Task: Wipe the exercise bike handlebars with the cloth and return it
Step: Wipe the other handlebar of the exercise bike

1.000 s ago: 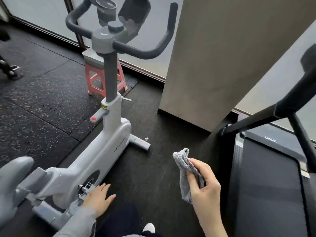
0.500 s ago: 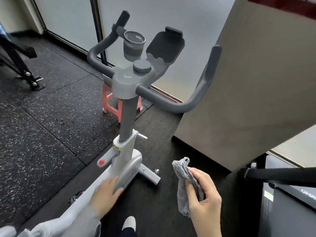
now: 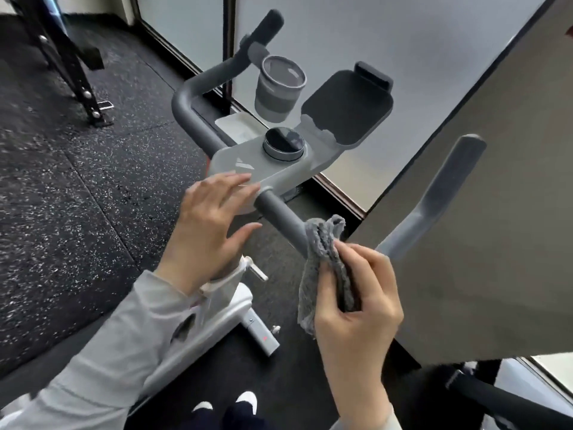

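Right hand [image 3: 356, 308] gripped bunched grey cloth [image 3: 322, 262], its top touching right handlebar [image 3: 280, 214] of exercise bike; left hand [image 3: 214, 225], fingers spread wide, rested against grey console [image 3: 266, 164]; cup holder [image 3: 279, 88] behind.

Speckled black floor mat [image 3: 62, 187], beige pillar [image 3: 483, 212] — black rack legs [image 3: 71, 66] far left.
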`<state>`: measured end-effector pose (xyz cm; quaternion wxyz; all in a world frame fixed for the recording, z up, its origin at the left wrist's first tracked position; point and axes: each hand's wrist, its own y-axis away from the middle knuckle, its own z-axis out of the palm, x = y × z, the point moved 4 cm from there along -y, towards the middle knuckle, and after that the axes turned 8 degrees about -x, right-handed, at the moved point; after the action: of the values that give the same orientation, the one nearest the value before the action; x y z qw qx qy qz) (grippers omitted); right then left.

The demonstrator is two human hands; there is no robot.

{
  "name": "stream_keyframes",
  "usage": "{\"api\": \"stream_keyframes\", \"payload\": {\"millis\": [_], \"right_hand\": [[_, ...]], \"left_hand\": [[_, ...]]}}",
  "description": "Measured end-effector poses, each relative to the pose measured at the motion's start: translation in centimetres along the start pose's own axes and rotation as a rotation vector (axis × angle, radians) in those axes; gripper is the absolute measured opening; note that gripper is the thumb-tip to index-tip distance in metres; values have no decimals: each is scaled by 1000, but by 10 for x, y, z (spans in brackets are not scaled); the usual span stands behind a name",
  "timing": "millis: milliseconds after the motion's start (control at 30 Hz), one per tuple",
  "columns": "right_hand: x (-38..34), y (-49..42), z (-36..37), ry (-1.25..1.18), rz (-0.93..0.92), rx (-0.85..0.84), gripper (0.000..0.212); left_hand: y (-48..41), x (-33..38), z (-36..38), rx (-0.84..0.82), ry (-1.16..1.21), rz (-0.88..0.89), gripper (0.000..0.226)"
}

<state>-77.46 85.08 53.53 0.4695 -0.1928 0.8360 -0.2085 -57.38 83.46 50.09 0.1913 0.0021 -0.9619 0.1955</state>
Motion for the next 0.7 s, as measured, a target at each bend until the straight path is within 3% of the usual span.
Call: {"api": "stream_keyframes", "payload": {"millis": [133, 367, 700], "right_hand": [[-11, -42, 38, 69, -6, -82, 23], [-17, -65, 101, 285, 19, -188, 19], [-16, -44, 93, 453, 39, -234, 33]], "left_hand": [[-25, -9, -1, -134, 43, 51, 47], [-38, -21, -3, -47, 170, 120, 27], [-37, -24, -6, -104, 186, 119, 37]]}}
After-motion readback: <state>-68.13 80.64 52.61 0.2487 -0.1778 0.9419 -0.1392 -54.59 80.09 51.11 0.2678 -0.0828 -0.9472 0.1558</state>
